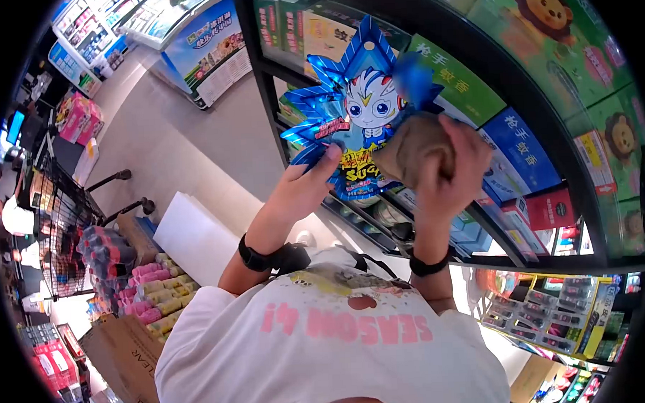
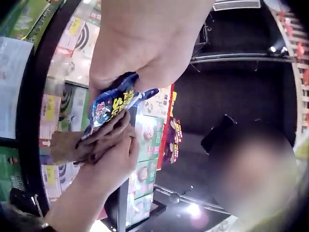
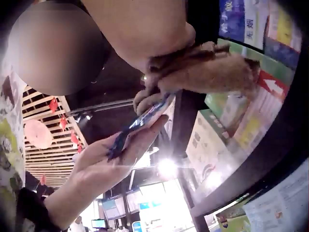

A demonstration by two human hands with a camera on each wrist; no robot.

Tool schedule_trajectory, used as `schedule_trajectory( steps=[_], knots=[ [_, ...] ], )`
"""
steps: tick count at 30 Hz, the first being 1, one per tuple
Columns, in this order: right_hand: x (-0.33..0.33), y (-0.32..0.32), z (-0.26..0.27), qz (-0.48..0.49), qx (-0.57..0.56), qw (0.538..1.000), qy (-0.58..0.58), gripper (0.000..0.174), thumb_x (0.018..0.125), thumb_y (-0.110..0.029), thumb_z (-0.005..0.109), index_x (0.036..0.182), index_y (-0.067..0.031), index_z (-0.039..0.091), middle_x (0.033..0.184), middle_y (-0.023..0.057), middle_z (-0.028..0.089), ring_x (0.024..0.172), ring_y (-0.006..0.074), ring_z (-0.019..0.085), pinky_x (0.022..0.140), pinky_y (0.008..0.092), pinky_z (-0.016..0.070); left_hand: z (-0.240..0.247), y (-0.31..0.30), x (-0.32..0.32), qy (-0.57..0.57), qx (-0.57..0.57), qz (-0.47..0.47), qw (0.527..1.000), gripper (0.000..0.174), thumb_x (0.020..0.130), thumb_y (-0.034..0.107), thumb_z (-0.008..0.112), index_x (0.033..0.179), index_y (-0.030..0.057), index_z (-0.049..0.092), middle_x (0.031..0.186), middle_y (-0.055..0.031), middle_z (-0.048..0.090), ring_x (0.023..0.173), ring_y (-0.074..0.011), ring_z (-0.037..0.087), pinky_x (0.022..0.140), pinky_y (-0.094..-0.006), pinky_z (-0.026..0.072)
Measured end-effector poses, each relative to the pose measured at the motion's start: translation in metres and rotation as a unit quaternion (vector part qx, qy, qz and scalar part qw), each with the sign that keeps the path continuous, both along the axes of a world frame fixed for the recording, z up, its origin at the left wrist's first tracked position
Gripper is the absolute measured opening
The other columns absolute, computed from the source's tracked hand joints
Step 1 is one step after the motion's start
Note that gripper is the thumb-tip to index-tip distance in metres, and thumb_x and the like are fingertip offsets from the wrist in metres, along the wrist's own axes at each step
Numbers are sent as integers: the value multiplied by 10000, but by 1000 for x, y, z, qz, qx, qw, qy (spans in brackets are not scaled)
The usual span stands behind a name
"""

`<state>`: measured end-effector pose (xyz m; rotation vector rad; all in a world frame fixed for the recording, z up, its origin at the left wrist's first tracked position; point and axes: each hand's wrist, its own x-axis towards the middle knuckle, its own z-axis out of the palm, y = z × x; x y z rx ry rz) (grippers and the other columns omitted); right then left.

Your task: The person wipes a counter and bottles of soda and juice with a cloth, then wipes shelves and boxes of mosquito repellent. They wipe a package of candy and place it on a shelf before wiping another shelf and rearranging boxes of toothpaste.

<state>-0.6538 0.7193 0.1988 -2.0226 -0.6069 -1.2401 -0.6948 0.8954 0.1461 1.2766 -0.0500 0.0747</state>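
Observation:
A shiny blue star-shaped foil candy bag (image 1: 370,107) with a cartoon face and yellow lettering is held up in front of the shelf. My left hand (image 1: 309,179) grips its left edge, thumb on the printed front. A bunched brown cloth (image 1: 414,150) is in my right hand (image 1: 458,170), whose fingers curl round it against the bag's right side. In the left wrist view the cloth (image 2: 67,147) overlaps the lower end of the bag (image 2: 112,102). The right wrist view shows the bag edge-on (image 3: 140,123), with the cloth (image 3: 212,75) hanging from the right hand.
Behind the bag stands a black shelf (image 1: 585,192) with green boxes (image 1: 460,79) and blue boxes (image 1: 516,148). At left are a wire rack (image 1: 57,239), wrapped bottles (image 1: 108,255) and a cardboard box (image 1: 118,358). A display freezer (image 1: 200,49) stands across the aisle.

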Motion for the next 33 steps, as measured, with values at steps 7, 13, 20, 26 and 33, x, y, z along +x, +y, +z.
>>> schedule_trajectory(
  steps=[7, 13, 20, 26, 33],
  knots=[
    [-16, 40, -20, 67, -67, 995, -1, 375, 717, -134, 656, 1087, -108, 602, 1138, 98, 520, 1004, 313, 468, 869, 421, 366, 3, 1, 4, -45, -181, -106, 977, 406, 946, 250, 413, 1293, 49, 357, 1259, -93, 459, 1160, -222, 444, 954, -362, 376],
    [11, 8, -39, 155, -73, 985, -15, 421, 722, -140, 685, 1123, -83, 567, 1185, 142, 492, 1039, 336, 463, 901, 416, 372, 5, 7, 1, -39, -96, 24, 994, 377, 898, 341, 513, 1149, 60, 495, 1006, -20, 581, 931, -114, 550, 735, -250, 465],
    [13, 0, -49, 193, 401, 886, 131, 489, 787, -246, 673, 1169, -3, 486, 1169, 131, 518, 1087, 233, 482, 928, 349, 369, -5, 17, 25, -49, -309, -35, 949, 300, 887, 248, 545, 1112, 53, 509, 1049, -56, 592, 965, -184, 576, 851, -360, 457],
    [-16, 46, -23, 427, -106, 898, 28, 408, 676, -166, 651, 1068, -79, 578, 1142, 80, 557, 1008, 263, 520, 823, 377, 422, -36, -15, 32, 128, -537, -33, 833, 521, 930, 419, 297, 1279, 41, 381, 1243, -128, 446, 1118, -263, 439, 973, -400, 359],
    [-8, 56, -15, 316, -129, 939, -47, 397, 687, -67, 627, 1078, -113, 579, 1156, 59, 532, 965, 258, 524, 806, 365, 428, -16, -5, 15, -5, -563, -108, 820, 509, 915, 393, 355, 1300, 61, 346, 1131, -124, 488, 1044, -231, 469, 937, -335, 366]
  ],
)
